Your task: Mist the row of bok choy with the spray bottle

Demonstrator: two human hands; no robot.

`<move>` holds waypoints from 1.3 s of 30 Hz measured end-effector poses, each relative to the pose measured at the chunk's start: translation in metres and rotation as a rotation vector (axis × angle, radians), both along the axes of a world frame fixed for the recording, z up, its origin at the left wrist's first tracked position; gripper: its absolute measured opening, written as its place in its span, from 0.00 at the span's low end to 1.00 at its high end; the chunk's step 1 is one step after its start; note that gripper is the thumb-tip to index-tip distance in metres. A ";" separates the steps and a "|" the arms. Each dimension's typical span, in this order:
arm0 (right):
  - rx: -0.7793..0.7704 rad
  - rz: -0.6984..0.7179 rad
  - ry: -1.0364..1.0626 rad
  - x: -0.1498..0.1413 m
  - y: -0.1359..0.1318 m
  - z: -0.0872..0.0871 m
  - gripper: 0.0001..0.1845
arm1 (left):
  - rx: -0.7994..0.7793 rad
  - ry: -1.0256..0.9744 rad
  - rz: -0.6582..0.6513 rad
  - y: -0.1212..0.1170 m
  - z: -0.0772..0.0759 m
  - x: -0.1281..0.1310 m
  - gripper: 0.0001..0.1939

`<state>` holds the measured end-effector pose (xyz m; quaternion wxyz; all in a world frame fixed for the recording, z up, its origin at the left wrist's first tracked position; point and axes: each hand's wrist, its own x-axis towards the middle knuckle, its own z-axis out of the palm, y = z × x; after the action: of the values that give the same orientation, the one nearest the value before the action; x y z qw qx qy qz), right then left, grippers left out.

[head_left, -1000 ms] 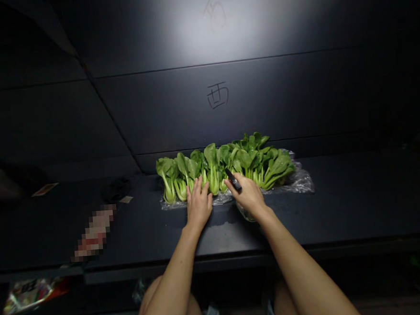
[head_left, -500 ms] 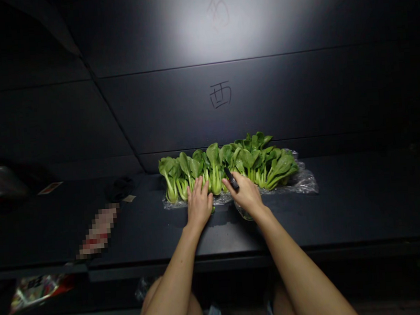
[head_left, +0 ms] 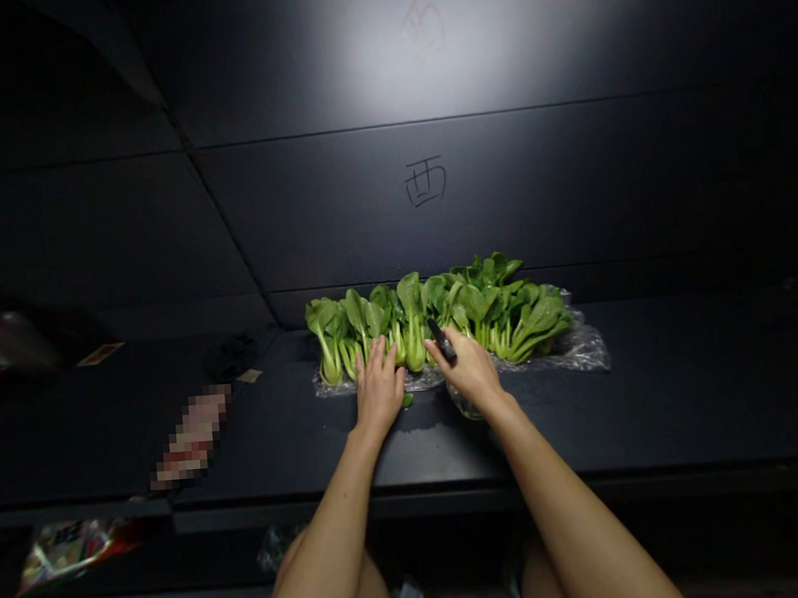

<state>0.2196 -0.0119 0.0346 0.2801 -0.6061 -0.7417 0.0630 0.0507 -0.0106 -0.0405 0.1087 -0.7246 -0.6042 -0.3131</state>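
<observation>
A row of green bok choy [head_left: 441, 319] lies on a clear plastic sheet [head_left: 584, 350] on a dark table [head_left: 651, 391]. My left hand [head_left: 378, 390] rests flat at the stalk ends of the middle plants, fingers together and touching them. My right hand [head_left: 469, 371] is closed around a small dark-handled knife [head_left: 442, 341], its tip pointing up into the greens. A small green scrap [head_left: 407, 399] lies beside my left hand. A clear round container [head_left: 465, 411] shows partly beneath my right wrist.
A dark panelled wall with a chalked character [head_left: 425, 180] rises behind the table. On the left lie a dark bundle [head_left: 229, 355], a small card [head_left: 100, 354] and a blurred-out packet [head_left: 190, 437]. A colourful bag [head_left: 67, 548] sits below the table's edge.
Both hands have stayed at the stalk ends; the view has drifted slightly. A small green scrap now shows beside my left hand.
</observation>
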 end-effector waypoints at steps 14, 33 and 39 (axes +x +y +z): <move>-0.004 0.015 -0.011 -0.010 0.004 0.002 0.20 | -0.014 -0.051 0.019 0.003 0.003 -0.001 0.23; -0.001 0.163 -0.090 -0.039 0.007 0.008 0.19 | 0.023 -0.154 0.082 0.014 0.003 -0.015 0.22; 0.020 0.174 -0.114 -0.046 0.009 0.017 0.18 | 0.032 -0.242 0.119 0.015 0.000 -0.022 0.23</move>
<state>0.1733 -0.0026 0.0513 0.2367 -0.5391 -0.8070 0.0453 0.0284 0.0039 -0.0401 0.0652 -0.6427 -0.6496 -0.4008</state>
